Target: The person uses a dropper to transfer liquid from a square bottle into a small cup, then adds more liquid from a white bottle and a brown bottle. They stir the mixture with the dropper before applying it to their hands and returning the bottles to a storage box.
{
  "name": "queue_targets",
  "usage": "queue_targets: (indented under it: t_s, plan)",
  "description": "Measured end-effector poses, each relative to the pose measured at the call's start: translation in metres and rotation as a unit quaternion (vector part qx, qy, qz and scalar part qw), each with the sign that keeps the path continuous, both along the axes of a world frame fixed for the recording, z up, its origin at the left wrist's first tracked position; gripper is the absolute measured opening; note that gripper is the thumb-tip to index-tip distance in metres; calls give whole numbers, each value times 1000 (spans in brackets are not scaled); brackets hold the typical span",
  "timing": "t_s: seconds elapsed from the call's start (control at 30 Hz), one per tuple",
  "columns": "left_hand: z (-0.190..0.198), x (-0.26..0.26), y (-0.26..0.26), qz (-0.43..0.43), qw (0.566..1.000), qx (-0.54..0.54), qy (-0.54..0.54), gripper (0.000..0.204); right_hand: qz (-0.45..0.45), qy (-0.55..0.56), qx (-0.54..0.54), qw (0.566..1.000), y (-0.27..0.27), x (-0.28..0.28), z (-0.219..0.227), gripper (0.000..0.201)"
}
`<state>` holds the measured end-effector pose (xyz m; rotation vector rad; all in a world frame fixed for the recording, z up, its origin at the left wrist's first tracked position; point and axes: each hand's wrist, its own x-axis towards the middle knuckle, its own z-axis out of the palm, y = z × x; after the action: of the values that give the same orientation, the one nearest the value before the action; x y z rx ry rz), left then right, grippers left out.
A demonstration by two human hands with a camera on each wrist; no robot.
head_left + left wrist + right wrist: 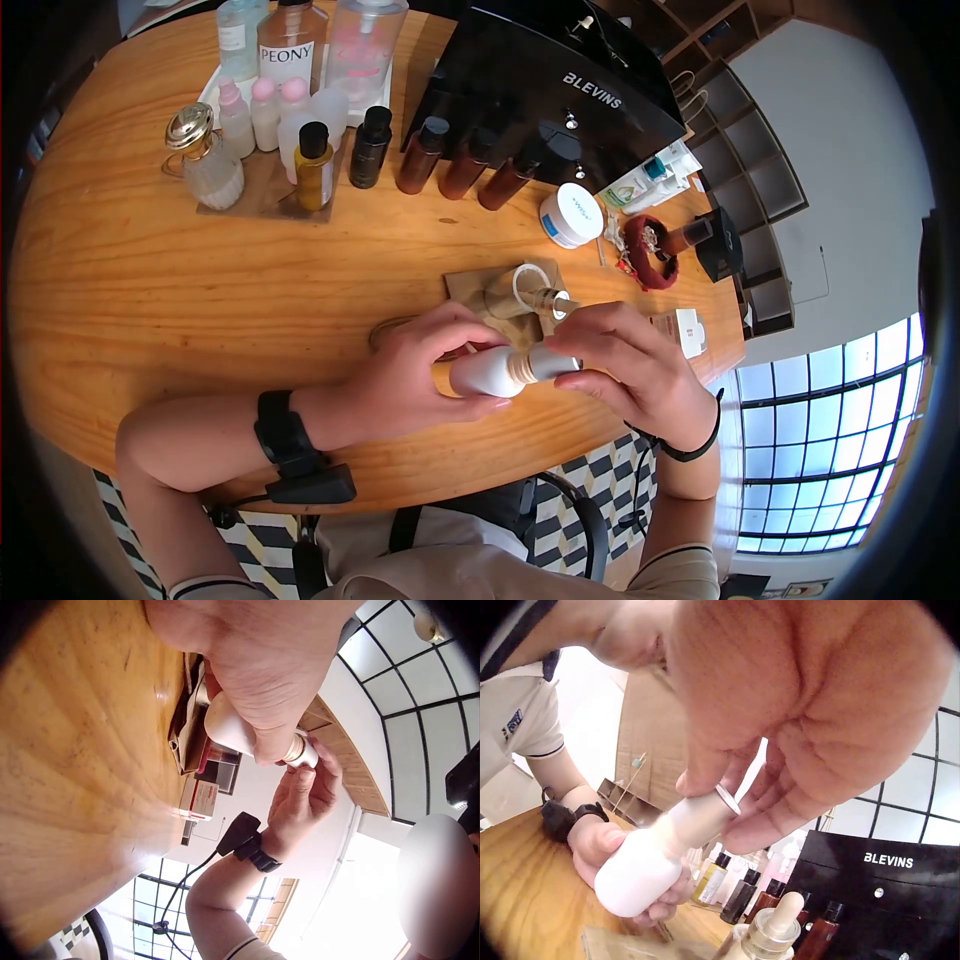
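A white bottle [486,371] with a gold neck and silvery collar lies tilted between both hands, low over the table's near side. My left hand [410,375] grips its rounded body, thumb on the near side. With fingers and thumb my right hand [640,372] pinches the silvery collar [703,817]. In the right wrist view a thin white piece [753,771] stands out beside the collar, among the right fingers. Just beyond the hands, a dropper bottle [556,303] and a glass jar [518,290] stand on a brown mat [462,286].
Behind stand a black BLEVINS case [540,95], several dark bottles [420,158] and a white tub [572,216]. Back left are a glass pitcher [212,172], a yellow bottle [314,172] and a PEONY bottle [290,50]. A red ring-shaped band [640,262] lies at the right.
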<state>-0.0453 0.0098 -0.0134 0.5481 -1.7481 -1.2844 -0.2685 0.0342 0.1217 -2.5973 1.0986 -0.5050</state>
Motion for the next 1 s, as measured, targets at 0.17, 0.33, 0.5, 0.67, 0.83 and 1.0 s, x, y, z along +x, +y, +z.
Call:
queue_targets:
  t_s: [0.17,0.33,0.5,0.67,0.83,1.0]
  plan:
    - [-2,0,0,-1,1000,-6,4,45,28,2,7,1000,0,6,0,30]
    - [-3,-1,1,-1,1000,-8,-4,45,94,-5,8,996,-9,5,-2,34]
    - [-1,-1,1,-2,1000,-8,-7,45,108,-13,21,994,-10,1,-1,34]
    - [-1,-1,1,-1,1000,-9,-9,45,109,-24,45,993,-11,1,1,36]
    - [-7,-3,1,28,999,-12,15,45,25,-66,80,994,-5,11,3,33]
    - [-6,-3,1,32,999,-15,23,45,-74,-46,152,985,2,7,-2,31]
